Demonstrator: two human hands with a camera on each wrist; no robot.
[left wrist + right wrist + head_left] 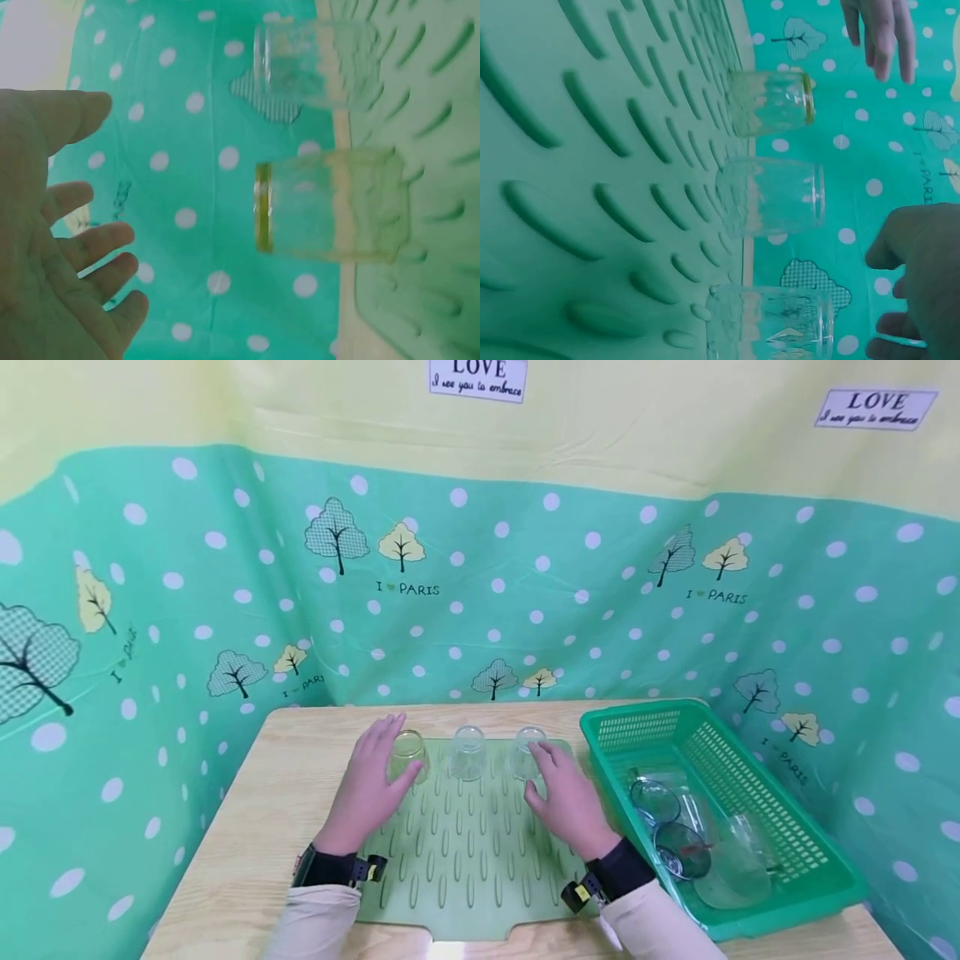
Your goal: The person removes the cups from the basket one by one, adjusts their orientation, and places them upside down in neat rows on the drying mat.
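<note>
Both hands hover released over the ribbed green drying mat [465, 852]: the left hand [369, 789] beside the yellow-tinted glass [408, 757] at eleven o'clock, the right hand [567, 799] by the clear glass [528, 752] at one. A third glass [467, 752] stands between, all inverted, probably draining. At three o'clock, a green plastic basket [817, 860] on the wooden bench [247, 827].

Three glasses [467, 752] line the mat's [465, 852] far edge; near ridges lie open.

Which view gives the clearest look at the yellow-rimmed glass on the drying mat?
The left wrist view: the yellow-rimmed glass fills the frame, its rim band plain, standing on the mat apart from the left hand. The head view shows it small beside that hand; the right wrist view shows it farthest in the row.
</note>
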